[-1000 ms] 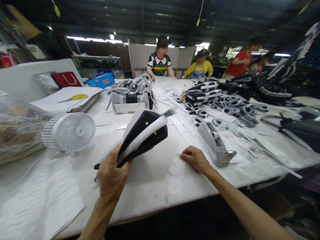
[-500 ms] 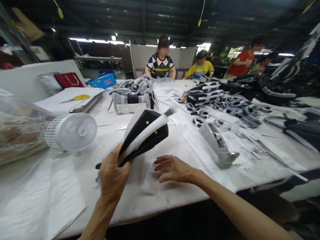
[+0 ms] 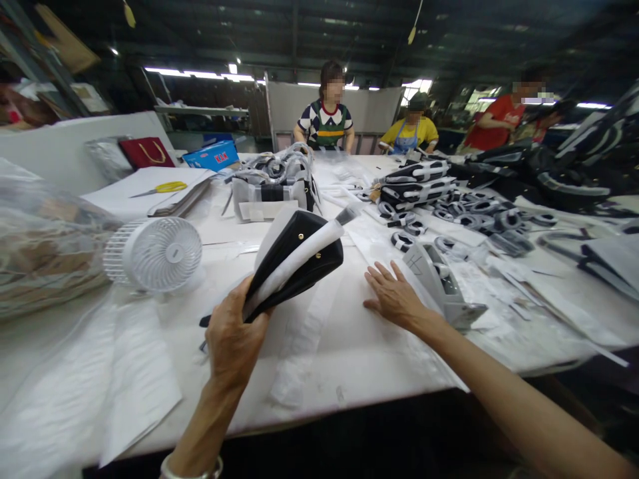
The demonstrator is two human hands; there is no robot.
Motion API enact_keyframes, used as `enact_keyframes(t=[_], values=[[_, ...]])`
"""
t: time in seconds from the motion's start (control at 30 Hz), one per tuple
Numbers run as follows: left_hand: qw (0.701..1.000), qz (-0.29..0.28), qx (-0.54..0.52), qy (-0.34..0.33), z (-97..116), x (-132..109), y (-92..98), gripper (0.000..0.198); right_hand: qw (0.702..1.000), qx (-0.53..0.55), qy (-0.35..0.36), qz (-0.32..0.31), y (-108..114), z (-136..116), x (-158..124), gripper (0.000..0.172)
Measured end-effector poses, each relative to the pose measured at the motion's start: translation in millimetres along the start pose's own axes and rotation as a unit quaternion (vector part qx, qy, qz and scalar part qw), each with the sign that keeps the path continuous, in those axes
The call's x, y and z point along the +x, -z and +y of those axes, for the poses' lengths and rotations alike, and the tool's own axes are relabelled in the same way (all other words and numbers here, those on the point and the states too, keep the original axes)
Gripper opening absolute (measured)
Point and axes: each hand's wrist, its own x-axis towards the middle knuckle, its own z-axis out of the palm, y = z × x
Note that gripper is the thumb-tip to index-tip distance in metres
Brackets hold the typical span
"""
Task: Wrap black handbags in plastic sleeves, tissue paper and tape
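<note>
My left hand (image 3: 237, 332) is closed around one end of a black handbag (image 3: 319, 259) with gold studs, holding it tilted above the table. A white wrapped strap (image 3: 294, 259) lies along the bag, its far end sticking out past the edge. To the right, my right hand (image 3: 394, 296) has its fingers spread and holds nothing. It is over the white sheeting, just left of a grey tape dispenser (image 3: 434, 273). A strip of translucent wrapping (image 3: 299, 352) lies on the table below the bag.
A white fan (image 3: 167, 254) stands at left beside a clear plastic sack (image 3: 50, 246). Yellow-handled scissors (image 3: 170, 187) rest on stacked sheets. Farther back are a wrapped bag (image 3: 269, 196), piled black pieces (image 3: 417, 183) and rolled straps (image 3: 479, 213). Several people work across the table.
My right hand has moved right and away from me, from beside the translucent wrapping to near the tape dispenser. My left hand still holds the handbag. The whole view has shifted slightly.
</note>
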Motion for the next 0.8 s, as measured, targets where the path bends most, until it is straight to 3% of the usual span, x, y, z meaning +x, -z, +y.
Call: enact_keyframes(t=[0.1, 0.2, 0.3, 0.4, 0.5, 0.63, 0.7, 0.8], values=[[1.0, 0.0, -0.001, -0.002, 1.7, 0.2, -1.0, 0.054, 0.994, 0.091, 0.065, 0.008, 22.1, -48.5, -6.9, 0.05], [1.0, 0.0, 0.009, 0.005, 3.8, 0.6, -1.1, 0.053, 0.962, 0.207, 0.173, -0.042, 28.7, -112.6, -25.3, 0.056], [1.0, -0.007, 0.016, 0.013, 4.1, 0.3, 0.1, 0.054, 0.952, 0.246, 0.177, -0.048, 25.7, -143.4, -29.8, 0.05], [1.0, -0.008, 0.013, 0.019, 2.4, -0.6, 1.2, 0.055, 0.968, 0.243, 0.058, -0.03, 20.9, -129.5, -13.4, 0.035], [1.0, -0.003, 0.001, 0.019, 0.9, -0.7, 1.2, 0.054, 0.979, 0.188, -0.063, -0.049, 11.8, -104.7, 7.1, 0.05], [1.0, -0.005, -0.011, 0.018, 1.1, 1.0, 0.5, 0.052, 0.98, 0.169, -0.045, -0.096, -14.6, -97.5, 25.1, 0.088], [1.0, -0.009, -0.012, 0.019, 1.9, 2.2, 0.9, 0.052, 0.982, 0.173, -0.01, -0.082, -27.1, -95.2, 40.2, 0.089], [1.0, -0.006, -0.01, 0.029, 3.2, 4.1, 2.1, 0.053, 0.988, 0.143, 0.02, -0.058, -32.6, -75.5, 77.5, 0.077]])
